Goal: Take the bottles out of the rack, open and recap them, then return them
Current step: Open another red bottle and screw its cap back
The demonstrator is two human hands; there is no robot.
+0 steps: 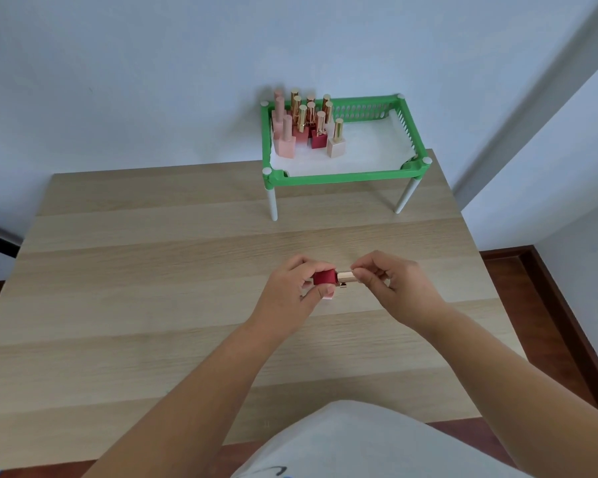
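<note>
A small red bottle (324, 277) with a gold cap (346, 277) lies sideways in the air over the middle of the wooden table (152, 270). My left hand (292, 291) grips the red body. The fingertips of my right hand (390, 281) pinch the gold cap; cap and bottle look joined. A green rack (342, 177) on white legs stands at the table's far edge. Several pink, red and beige bottles (304, 129) with gold or pink caps stand upright in its left half.
The rack's right half shows only its white liner (370, 146). A pale wall rises right behind the table. The table's right edge drops to a dark wood floor (549, 305). My light-coloured clothing (359, 443) fills the bottom of the view.
</note>
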